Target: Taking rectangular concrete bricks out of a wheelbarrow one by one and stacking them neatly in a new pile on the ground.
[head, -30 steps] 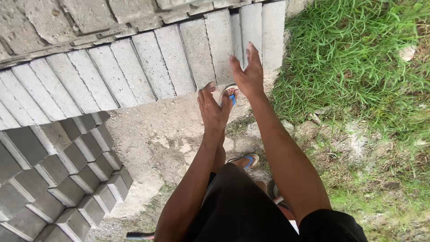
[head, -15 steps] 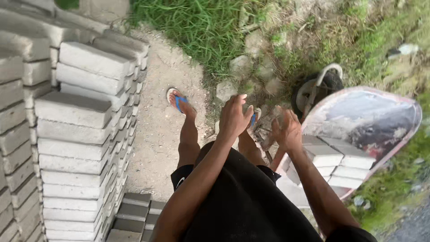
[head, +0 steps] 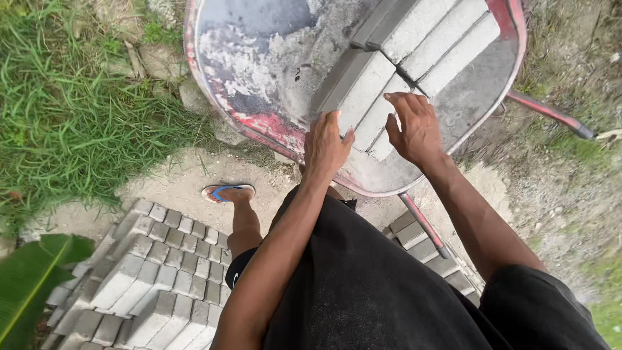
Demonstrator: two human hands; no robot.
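- No packages, labels, signs or screens show anywhere in the head view.

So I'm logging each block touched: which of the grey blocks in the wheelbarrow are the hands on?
The nearest group of blocks, by the wheelbarrow's near rim: left hand and right hand rest on it; the farther blocks lie untouched.
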